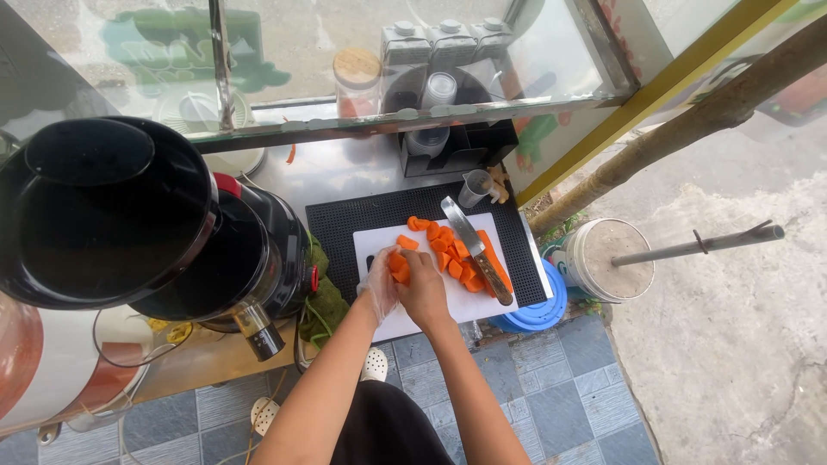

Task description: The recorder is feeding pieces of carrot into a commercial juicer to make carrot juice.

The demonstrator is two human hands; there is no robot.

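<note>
Both hands cup a heap of orange carrot slices (pixel 398 265) on a white plastic cutting board (pixel 482 301): the clear-gloved left hand (pixel 379 284) and bare right hand (pixel 422 288), fingers curled around them. Slices could slip out and roll off the board's near edge. A wooden-handled knife (pixel 475 248) lies just beside, risking a nick.

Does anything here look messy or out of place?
A little. The knife lies across the loose carrot pieces on the white board rather than beside them. Both hands, left and right, cup carrot pieces. Nothing looks spilled or broken.
</note>
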